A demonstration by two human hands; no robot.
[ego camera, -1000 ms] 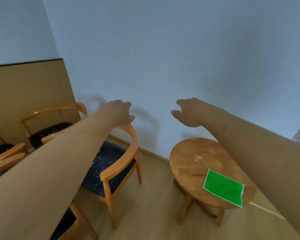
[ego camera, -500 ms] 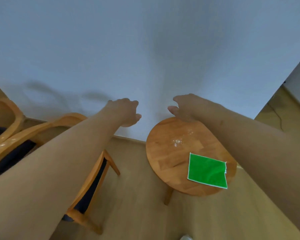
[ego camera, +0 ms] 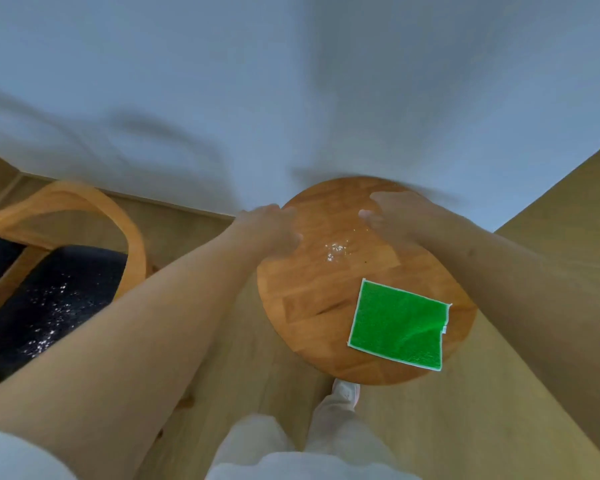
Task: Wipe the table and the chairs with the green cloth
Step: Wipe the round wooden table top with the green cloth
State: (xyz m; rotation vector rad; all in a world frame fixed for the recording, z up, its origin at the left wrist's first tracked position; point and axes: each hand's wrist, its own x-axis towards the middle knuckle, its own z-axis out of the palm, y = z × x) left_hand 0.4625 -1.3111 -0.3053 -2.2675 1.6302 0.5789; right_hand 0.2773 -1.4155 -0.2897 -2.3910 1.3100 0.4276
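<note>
Green cloth [ego camera: 399, 324] flat on round wooden bench [ego camera: 312, 306], nearer than the fingers of both hands; left hand [ego camera: 272, 230] and right hand [ego camera: 394, 216] blurred, empty, fingers loosely spread above white crumbs [ego camera: 335, 249]; crumb-speckled chair [ego camera: 49, 289] off left.

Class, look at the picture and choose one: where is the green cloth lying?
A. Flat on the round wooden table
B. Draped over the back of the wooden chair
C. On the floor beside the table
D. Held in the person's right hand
A. The green cloth with white edging lies flat on the near right part of the round wooden table, and neither hand touches it.
</note>
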